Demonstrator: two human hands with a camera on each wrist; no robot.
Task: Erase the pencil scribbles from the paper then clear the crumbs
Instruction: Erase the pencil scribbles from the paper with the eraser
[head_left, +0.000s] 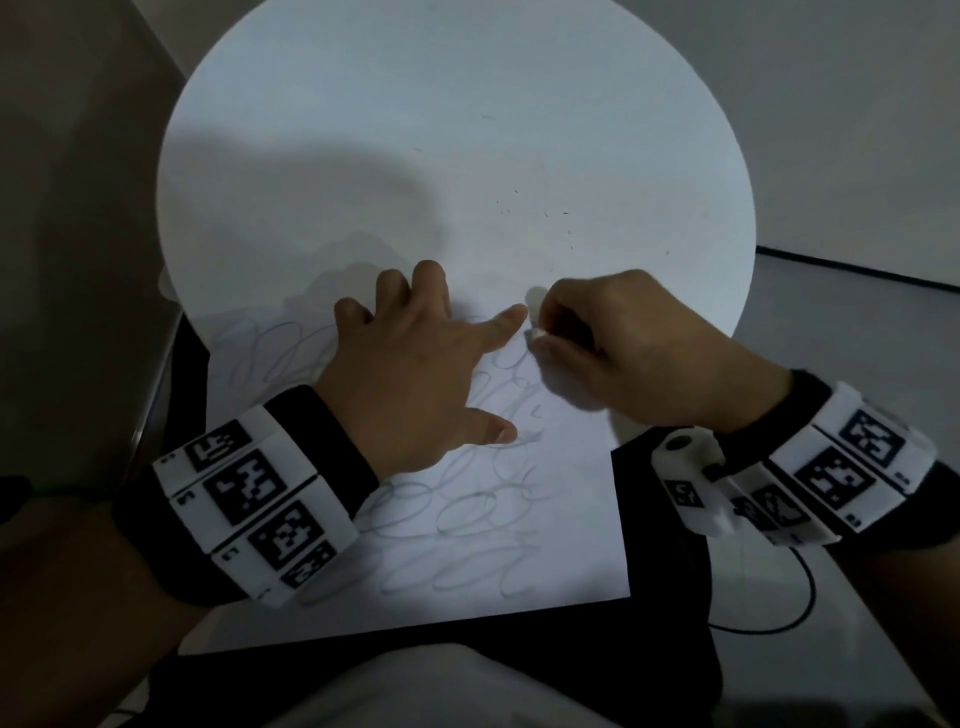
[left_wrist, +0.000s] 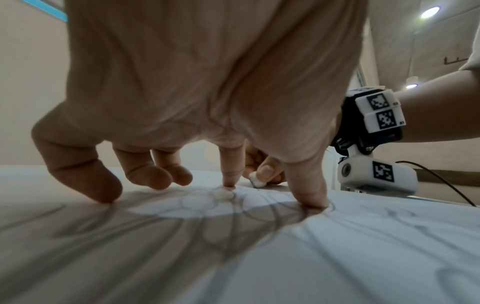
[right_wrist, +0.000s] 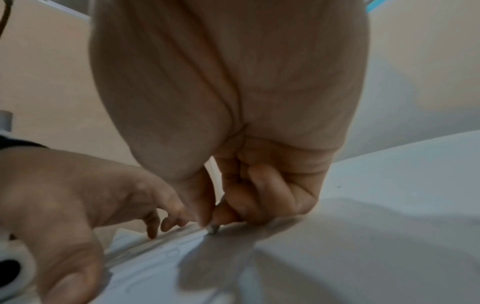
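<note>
The right hand (head_left: 639, 348) pinches a small white eraser (head_left: 536, 334) between thumb and curled fingertips, its lower end on the paper (head_left: 566, 519); only a nub shows past the fingers, so the grip sits low, close to the working end. That looks right for something so small and light: it is probably soft and a little crumbly, and held higher it could bend or roll out of the pinch.

Just beside it at nine o'clock, the left hand (head_left: 415, 364) is spread wide, fingertips and thumb pressed down on the sheet, holding nothing. The paper is thin and limp and lies loose on the round white table (head_left: 441, 130), its near edge hanging past the rim at six o'clock. Rubbing would likely drag or crease it, so pinning it flat close to the eraser is the sensible hold.

Looping pencil scribbles (head_left: 467, 509) run from under the left hand towards six o'clock, mostly unerased. Dark crumbs (head_left: 550, 213) lie scattered at twelve to one o'clock, beyond the eraser.
</note>
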